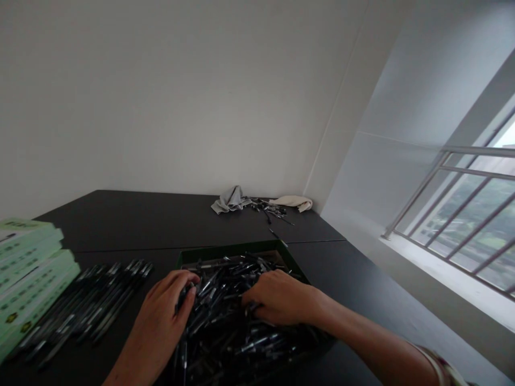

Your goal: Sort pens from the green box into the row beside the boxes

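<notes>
A dark green box [239, 249] full of loose black pens [225, 295] stands in front of me on the table. At its left side, my left hand [171, 297] is closed, fingers and thumb curled round dark pens. My right hand [277, 297] reaches into the heap from the right. Its fingers are bent and closed on pens, with a pale end showing under them; how many is hidden. To the left, a batch of black pens [96, 300] lies side by side on the table.
Stacked light green boxes [32, 284] stand at the left edge. Toward the back of the black table [153, 217] lie a grey cloth [230, 200], a cream cloth [295, 202] and scattered pen parts [271, 208]. A metal railing [462, 171] crosses the window on the right.
</notes>
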{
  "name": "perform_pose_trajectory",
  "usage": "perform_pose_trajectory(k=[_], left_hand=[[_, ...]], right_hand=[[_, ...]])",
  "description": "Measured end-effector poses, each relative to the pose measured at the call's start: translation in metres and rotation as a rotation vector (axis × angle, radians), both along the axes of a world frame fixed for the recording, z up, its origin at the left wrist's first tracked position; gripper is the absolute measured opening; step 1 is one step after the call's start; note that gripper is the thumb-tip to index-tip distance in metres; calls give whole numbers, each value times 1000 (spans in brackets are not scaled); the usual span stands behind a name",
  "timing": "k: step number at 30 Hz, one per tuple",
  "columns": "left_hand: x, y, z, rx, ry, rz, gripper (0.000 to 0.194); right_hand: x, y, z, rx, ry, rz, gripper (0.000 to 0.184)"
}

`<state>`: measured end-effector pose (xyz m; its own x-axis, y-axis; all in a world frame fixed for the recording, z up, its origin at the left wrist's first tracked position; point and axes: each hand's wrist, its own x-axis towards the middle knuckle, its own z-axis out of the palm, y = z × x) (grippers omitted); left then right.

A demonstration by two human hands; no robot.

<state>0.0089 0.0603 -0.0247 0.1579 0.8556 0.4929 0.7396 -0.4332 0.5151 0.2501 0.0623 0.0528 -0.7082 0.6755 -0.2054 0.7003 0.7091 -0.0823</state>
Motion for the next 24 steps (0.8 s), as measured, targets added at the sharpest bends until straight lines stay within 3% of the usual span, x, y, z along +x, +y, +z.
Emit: perform_pose_trajectory(k=[5,12,17,24], left_hand=[[1,0,1,-23,1,-11,21],[0,1,1,-26,7,-7,21],[0,0,1,-28,5,-17,21],[0,2,-2,-40,-2,-27,19]], right_hand=[[9,-2,4,5,26,-8,24],[13,-3,-4,12,5,33,32],[10,-1,-8,14,-32,33,24],[12,1,2,-14,63,13,22]])
